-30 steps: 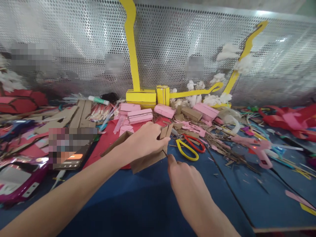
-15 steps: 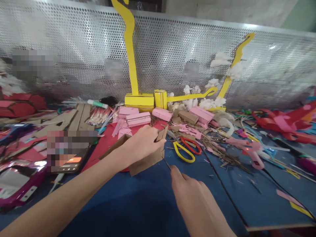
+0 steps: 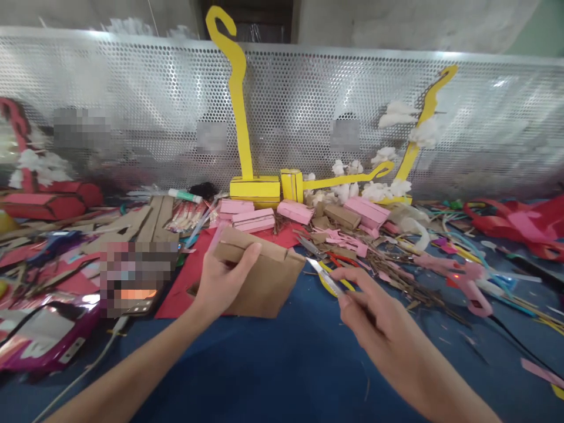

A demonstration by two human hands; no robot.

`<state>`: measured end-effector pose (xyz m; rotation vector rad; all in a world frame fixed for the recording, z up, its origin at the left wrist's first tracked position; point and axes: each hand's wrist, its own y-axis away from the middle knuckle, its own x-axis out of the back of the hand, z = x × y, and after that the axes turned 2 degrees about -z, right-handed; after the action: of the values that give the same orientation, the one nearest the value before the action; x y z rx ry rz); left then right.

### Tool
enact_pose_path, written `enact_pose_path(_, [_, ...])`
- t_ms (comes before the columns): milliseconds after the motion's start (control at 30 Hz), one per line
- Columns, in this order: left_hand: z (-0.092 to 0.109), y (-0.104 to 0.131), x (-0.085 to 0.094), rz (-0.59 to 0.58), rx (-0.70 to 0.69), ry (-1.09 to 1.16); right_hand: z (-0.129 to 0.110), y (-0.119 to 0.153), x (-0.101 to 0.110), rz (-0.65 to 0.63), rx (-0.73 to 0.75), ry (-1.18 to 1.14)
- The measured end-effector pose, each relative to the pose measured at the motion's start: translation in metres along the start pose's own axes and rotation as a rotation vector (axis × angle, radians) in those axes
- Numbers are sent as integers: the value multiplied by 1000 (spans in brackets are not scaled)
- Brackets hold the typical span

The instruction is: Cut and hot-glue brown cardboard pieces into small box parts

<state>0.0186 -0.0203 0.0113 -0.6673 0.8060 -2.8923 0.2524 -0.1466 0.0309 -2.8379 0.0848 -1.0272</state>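
Observation:
My left hand (image 3: pixel 227 282) grips a folded brown cardboard box (image 3: pixel 264 282) near the middle of the table, thumb over its top flap. The box is tilted, with one broad side facing me. In my right hand (image 3: pixel 374 311) is a craft knife (image 3: pixel 326 276), its blade pointing up and left. The blade tip lies close to the box's right corner; whether they touch I cannot tell. Behind the knife, scissors with a yellow and a red handle (image 3: pixel 328 286) are partly covered. A red sheet (image 3: pixel 176 294) lies under and beside the box.
Pink paper-covered blocks (image 3: pixel 253 220) and yellow hooked pieces (image 3: pixel 255 188) stand along a perforated metal panel (image 3: pixel 154 129). A pink glue gun (image 3: pixel 462 276) with a black cord lies right, near cardboard scraps. A phone (image 3: pixel 145 294) and a purple case (image 3: pixel 53 341) lie left.
My left hand has shifted left and turned the box, so its broad side shows. The craft knife has risen, its blade now plainly visible by the box's corner. The camera view has tilted up slightly.

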Motion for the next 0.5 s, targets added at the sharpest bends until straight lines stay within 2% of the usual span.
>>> enact_pose_path(100, [-5,12,1,-5,0,-20,-14,-8,-11,12,44,14])
enact_pose_path(267, [-3,19,9,-94,-38,-33,-23,-10,-23,17,48,36])
enact_pose_path(400, [5,20,15,-237,-48,-18,-29,-9,-27,26,70,75])
enact_pose_path(500, [13,21,17,-335,-5,-35,-34,-9,-28,36,76,110])
